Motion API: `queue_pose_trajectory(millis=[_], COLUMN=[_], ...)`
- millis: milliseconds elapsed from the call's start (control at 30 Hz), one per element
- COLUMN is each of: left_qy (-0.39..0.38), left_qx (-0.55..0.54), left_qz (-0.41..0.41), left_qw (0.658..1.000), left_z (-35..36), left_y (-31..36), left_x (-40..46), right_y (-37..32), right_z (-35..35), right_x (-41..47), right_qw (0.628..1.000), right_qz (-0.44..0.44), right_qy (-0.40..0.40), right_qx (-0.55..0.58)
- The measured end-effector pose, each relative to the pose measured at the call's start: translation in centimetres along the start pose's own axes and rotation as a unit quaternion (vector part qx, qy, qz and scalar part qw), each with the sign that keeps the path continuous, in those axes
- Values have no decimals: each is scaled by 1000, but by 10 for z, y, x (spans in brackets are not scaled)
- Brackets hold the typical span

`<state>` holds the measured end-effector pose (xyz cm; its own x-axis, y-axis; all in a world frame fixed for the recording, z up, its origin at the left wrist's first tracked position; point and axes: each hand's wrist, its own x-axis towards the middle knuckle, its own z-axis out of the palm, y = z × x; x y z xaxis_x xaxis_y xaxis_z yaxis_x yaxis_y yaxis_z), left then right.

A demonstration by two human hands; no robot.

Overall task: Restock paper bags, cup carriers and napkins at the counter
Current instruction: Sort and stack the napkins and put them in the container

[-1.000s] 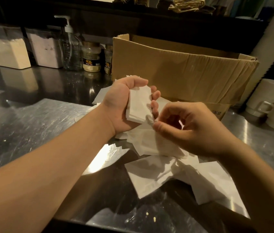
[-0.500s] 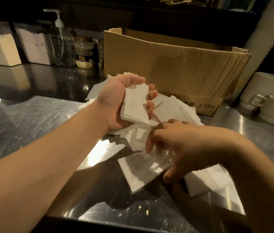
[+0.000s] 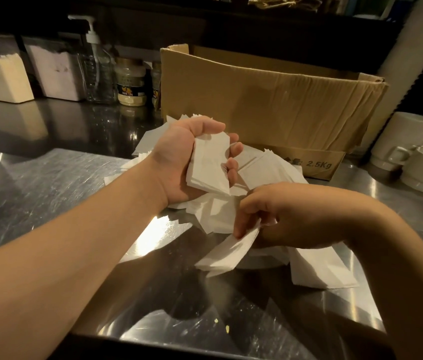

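On the steel counter [image 3: 49,183], at far left against the back edge, stand two clear containers [image 3: 0,76] of pale powder, then a clear pump bottle [image 3: 98,74] and a jar [image 3: 130,84] with a dark label whose print is too small to read.

Moving right, the left hand [image 3: 179,162] is turned palm up, thumb and fingers curled round a squared stack of white napkins [image 3: 209,165] held just above the loose napkin pile [image 3: 220,214] that spreads over the counter in front of the cardboard box [image 3: 270,100]. The box's folded-down front flap reads "2.5Kg"; the characters before that are cut off by the pile.

Right of centre, the right hand [image 3: 291,216] is knuckles up, its thumb and fingertips pinching the edge of a folded napkin [image 3: 227,252] that hangs tilted from the grip, its lower end over the counter. More napkins [image 3: 319,271] lie flat under and beyond the wrist. At far right, white ceramic cups [image 3: 413,149] are stacked beside the box.

Half a second earlier the right hand was pressed down into the pile with fingers spread over the sheets; it has since drawn its fingers together on one napkin and raised it off the surface. The left hand keeps the same grip on its stack.
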<state>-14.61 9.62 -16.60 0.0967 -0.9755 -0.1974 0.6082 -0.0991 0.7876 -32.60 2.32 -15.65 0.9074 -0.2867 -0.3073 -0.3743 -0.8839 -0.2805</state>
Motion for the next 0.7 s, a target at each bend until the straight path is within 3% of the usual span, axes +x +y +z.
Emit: queue_pose_trajectory(millis=[300,467,600,700], left_qy=[-1,13,16,12], left_qx=[-7,-5,-4,9], left_qz=[2,8,16,33], left_qw=[1000,1000,1000,999], left_z=[-2,-2,-1,-1], left_y=[1,0,1,1], left_x=[1,0,-3,-3], right_y=[0,4,4,3], right_z=[-1,-6,-11,-10], right_x=[3,2,-3,-2], right_qw=[999,990,936,885], right_qz=[10,-41,-134,-151], right_qy=[52,89,127,195], right_qx=[8,102,301,395])
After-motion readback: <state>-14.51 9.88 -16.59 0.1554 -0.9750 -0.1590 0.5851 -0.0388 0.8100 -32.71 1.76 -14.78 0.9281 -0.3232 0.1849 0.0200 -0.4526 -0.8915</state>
